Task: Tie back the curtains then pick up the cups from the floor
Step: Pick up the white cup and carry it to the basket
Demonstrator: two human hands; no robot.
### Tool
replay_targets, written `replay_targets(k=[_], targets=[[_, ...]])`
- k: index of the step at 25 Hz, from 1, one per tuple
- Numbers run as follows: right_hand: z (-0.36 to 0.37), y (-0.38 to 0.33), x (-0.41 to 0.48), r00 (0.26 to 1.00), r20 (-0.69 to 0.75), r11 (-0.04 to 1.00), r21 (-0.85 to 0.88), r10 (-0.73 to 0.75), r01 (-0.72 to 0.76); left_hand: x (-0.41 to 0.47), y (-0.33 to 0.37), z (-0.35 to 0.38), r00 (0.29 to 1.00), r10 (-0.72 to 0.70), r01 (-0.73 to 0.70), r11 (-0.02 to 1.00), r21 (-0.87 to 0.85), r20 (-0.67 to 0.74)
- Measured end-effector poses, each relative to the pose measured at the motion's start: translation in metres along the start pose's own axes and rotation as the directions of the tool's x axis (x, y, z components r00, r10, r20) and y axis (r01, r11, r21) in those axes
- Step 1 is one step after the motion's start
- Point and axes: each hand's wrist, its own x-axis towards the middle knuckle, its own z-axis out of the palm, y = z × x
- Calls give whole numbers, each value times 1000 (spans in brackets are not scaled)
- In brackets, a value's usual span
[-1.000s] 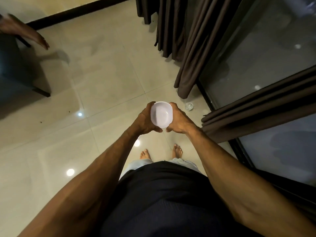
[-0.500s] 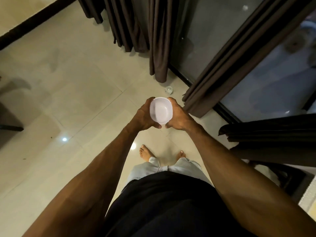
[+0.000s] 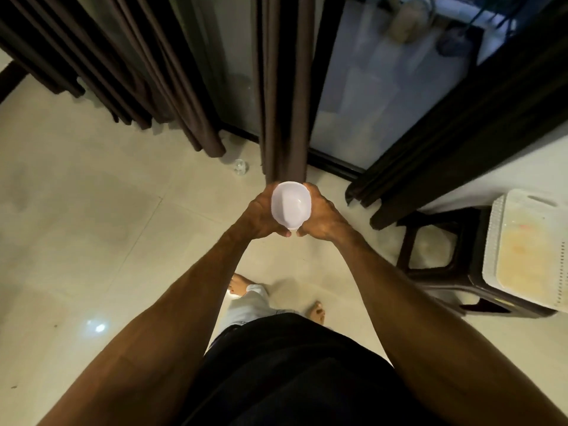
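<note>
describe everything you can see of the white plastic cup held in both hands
The white plastic cup is plain, with a wide rim that looks pressed into an oval and walls tapering to a small base. Its open mouth faces the camera and it looks empty. The left hand and right hand grip its sides, holding it above the beige tiled floor.

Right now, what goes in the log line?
left hand, right hand: both grip white cup | on floor: clear cup beside brown curtain

Home: curtains (image 3: pixel 282 87), tiled floor (image 3: pixel 92 226)
</note>
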Motion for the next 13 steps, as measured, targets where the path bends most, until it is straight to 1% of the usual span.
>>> replay_targets(k=[1,2,4,6,7,8,9,11,12,13], targets=[[-7,16,-11,999,-32,1000,3,13,-13,1,5,18,999,32,-32,999,8,7],[-14,32,-21,998,-63,1000,8,22,-21,0,14,35,999,30,-31,999,34,15],[-28,60,-42,993,-115,999,38,38,-33,-2,36,67,999,-19,16,997,78,43],[-40,86,-64,985,-157,994,96,68,-53,-2,53,98,994,2,-2,1000,8,109],[-44,99,-74,980,-176,989,132,93,-70,-1,59,111,991,29,-30,1000,6,127],[-47,111,-82,977,-189,981,181,102,-67,0,64,123,990,41,-44,999,15,138],[-51,123,-92,976,-199,963,267,83,-27,3,70,136,984,52,-64,996,66,168],[-52,149,-107,978,-208,902,420,-10,99,7,83,155,966,39,-84,982,170,256],[-50,163,-108,974,-227,885,457,25,84,11,87,163,957,43,-110,969,221,288],[-42,179,-110,964,-260,847,524,64,85,15,90,168,946,58,-147,953,265,320]])
